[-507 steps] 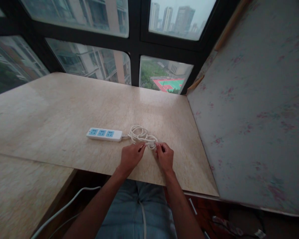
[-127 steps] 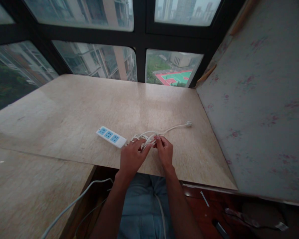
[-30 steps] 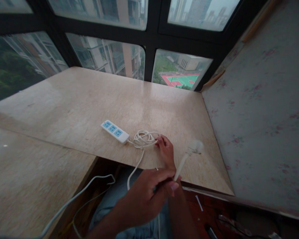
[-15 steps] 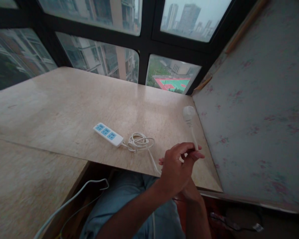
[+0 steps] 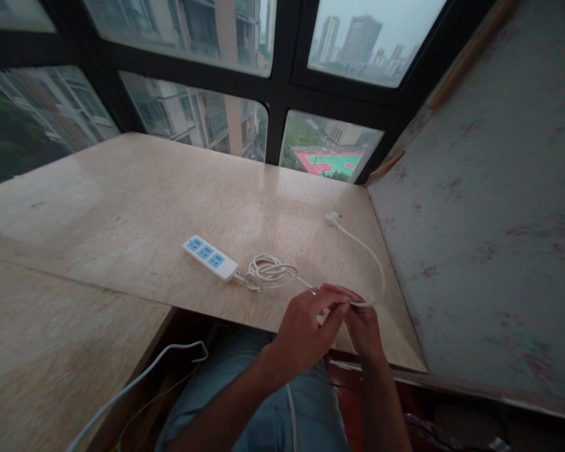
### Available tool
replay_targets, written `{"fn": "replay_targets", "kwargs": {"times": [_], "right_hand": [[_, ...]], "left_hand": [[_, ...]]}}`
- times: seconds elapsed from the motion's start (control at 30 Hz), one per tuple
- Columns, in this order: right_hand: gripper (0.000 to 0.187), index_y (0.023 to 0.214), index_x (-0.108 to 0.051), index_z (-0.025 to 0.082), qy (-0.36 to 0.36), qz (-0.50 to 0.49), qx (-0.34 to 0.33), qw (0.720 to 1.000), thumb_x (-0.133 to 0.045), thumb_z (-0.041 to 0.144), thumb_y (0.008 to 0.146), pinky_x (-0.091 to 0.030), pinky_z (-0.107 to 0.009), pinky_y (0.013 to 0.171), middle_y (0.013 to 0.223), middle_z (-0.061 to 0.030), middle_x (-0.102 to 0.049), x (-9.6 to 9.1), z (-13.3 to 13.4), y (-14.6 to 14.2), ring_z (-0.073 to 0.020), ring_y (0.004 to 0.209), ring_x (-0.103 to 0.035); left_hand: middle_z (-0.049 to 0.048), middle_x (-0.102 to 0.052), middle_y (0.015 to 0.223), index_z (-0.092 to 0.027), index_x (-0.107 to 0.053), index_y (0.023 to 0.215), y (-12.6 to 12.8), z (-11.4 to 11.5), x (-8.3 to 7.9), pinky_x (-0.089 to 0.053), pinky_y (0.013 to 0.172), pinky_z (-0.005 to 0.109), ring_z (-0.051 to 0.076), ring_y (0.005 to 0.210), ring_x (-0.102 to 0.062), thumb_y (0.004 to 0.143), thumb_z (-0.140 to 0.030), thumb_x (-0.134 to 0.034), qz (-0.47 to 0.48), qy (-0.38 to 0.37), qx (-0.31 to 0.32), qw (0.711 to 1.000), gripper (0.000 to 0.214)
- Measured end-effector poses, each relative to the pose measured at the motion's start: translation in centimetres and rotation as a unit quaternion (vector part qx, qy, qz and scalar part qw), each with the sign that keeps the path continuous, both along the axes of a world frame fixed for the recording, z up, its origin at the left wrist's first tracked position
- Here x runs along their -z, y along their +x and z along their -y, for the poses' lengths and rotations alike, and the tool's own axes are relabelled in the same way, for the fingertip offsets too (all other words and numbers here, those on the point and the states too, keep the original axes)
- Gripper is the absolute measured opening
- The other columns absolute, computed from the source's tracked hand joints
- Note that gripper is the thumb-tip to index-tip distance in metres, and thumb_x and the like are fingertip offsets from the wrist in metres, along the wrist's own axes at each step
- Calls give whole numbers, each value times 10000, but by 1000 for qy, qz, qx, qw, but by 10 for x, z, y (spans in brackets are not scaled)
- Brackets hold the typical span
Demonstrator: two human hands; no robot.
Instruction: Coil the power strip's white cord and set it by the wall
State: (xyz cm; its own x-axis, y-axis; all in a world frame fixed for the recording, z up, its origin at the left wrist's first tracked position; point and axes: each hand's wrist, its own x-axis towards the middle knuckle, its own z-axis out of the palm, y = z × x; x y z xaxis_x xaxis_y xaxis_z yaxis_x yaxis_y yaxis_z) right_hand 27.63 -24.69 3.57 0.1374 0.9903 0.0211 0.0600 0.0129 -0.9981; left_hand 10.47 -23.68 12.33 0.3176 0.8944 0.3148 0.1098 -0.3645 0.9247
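A white power strip (image 5: 210, 257) with blue socket faces lies on the stone-look ledge, left of my hands. From its right end runs a white cord (image 5: 270, 269), loosely coiled beside it and leading on to my hands. My left hand (image 5: 311, 320) pinches the cord near the ledge's front edge. Close against its fingertips, my right hand (image 5: 361, 323) also has its fingers closed on the cord. Beyond them the cord bends in an arc to a white plug (image 5: 332, 218), which is near the back right of the ledge.
Dark window frames (image 5: 273, 125) rise behind the ledge (image 5: 136, 194). A floral-papered wall (image 5: 489, 220) bounds the right side. At the lower left another pale cable (image 5: 145, 370) hangs over the opening by my legs.
Both hands have shifted slightly left and are now side by side instead of crossed. The plug, earlier held up above the hands, is now farther left and lower, with the cord curving to it.
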Motion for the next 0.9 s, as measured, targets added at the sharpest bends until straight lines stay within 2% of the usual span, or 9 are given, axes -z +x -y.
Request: {"fn": "replay_targets", "kwargs": {"times": [0.1, 0.17, 0.23, 0.33, 0.4, 0.5, 0.73, 0.9], "right_hand": [[288, 1003, -709, 211, 7, -67, 23, 997, -680, 439, 829, -536, -437, 934, 1067, -88, -735, -11, -18, 10, -242, 1011, -689], [281, 965, -701, 207, 16, -104, 35, 994, -723, 430, 795, -548, -438, 918, 999, -76, -751, -16, -30, 15, -232, 972, -705], [286, 938, -697, 202, 22, -123, 33, 992, -754, 422, 765, -562, -420, 898, 961, -69, -756, -21, -41, 20, -222, 948, -713], [286, 923, -694, 199, 24, -129, 17, 991, -772, 410, 746, -579, -371, 865, 951, -60, -756, -27, -56, 26, -208, 943, -716], [299, 919, -690, 198, 18, -133, 10, 991, -784, 410, 731, -590, -346, 836, 944, -55, -756, -31, -65, 31, -205, 930, -720], [333, 920, -679, 196, 3, -139, 7, 990, -807, 409, 699, -602, -314, 791, 919, -49, -759, -35, -77, 38, -201, 902, -727], [436, 978, -638, 194, 2, -125, 64, 990, -845, 355, 630, -619, -288, 669, 834, -26, -754, -36, -109, 51, -194, 777, -739], [409, 993, -588, 185, 2, -94, 95, 991, -804, 304, 667, -617, -308, 644, 816, -35, -734, -30, -130, 57, -193, 721, -732]], "left_hand": [[24, -744, 838, -199, -726, 925, -33, -3, 21, -504, 674, 245, 134, 714, -644, 875, -209, -591, -21, 14, -103, 994, 144], [31, -736, 825, -189, -713, 926, -53, -10, 36, -506, 663, 255, 138, 698, -641, 882, -235, -578, -35, 15, -187, 982, 148], [49, -728, 861, -181, -691, 959, -69, -20, 53, -519, 688, 286, 165, 749, -650, 885, -251, -560, -85, 25, -249, 965, 166], [110, -702, 1035, -148, -635, 1074, -83, -38, 78, -515, 869, 401, 243, 977, -642, 861, -256, -571, -184, 67, -277, 941, 247], [153, -664, 1135, -123, -584, 1167, -86, -48, 91, -475, 951, 467, 294, 1082, -603, 834, -298, -614, -247, 90, -275, 925, 377], [192, -633, 1195, -95, -522, 1243, -86, -57, 105, -461, 966, 500, 336, 1125, -584, 812, -359, -649, -316, 99, -257, 908, 521], [192, -618, 1245, -113, -496, 1275, -93, -58, 120, -452, 979, 475, 316, 1164, -578, 886, -362, -549, -352, 123, -222, 901, 465], [202, -546, 1364, -113, -429, 1361, -103, -51, 124, -397, 1044, 502, 303, 1287, -497, 930, -348, -470, -359, 130, -164, 910, 493]]}}
